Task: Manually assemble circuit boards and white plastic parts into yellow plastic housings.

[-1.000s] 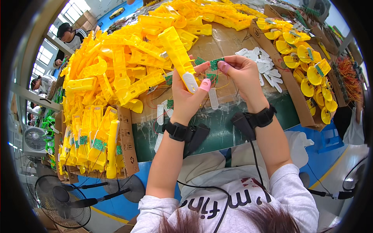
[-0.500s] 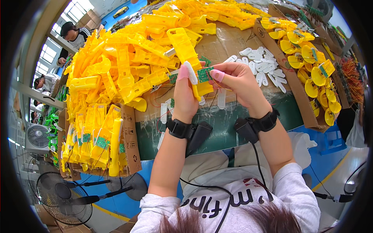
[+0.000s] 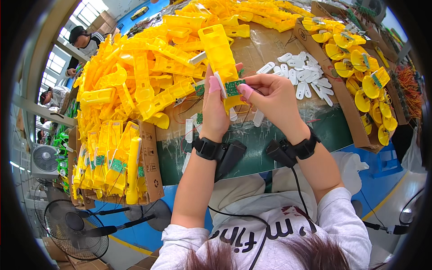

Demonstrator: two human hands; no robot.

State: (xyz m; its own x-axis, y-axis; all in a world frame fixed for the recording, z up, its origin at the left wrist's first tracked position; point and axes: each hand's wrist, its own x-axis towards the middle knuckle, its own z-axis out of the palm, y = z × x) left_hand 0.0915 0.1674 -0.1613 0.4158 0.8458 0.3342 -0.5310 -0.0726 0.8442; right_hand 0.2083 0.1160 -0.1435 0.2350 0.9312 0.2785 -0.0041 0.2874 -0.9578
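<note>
My left hand (image 3: 214,111) is closed around a long yellow plastic housing (image 3: 218,47), which stands tilted with its hollow side toward me. A slim white plastic piece (image 3: 221,85) lies along the housing beside my left thumb, which wears a pink finger cover. My right hand (image 3: 277,97), also with a pink thumb cover, pinches the right end of a small green circuit board (image 3: 232,87). The board lies across the housing's lower part. Whether it is seated inside, I cannot tell. Thin wires hang below my right fingers.
Yellow housings (image 3: 144,85) are heaped across the far left of the table. White plastic pieces (image 3: 299,74) lie scattered to the right. Cardboard boxes with wired yellow parts stand at left (image 3: 153,157) and right (image 3: 335,96). A black fan (image 3: 74,220) is at lower left; people work beyond.
The housing has turned more upright in my left hand. My right hand has shifted slightly left and bent over more, with the circuit board now flatter against the housing.
</note>
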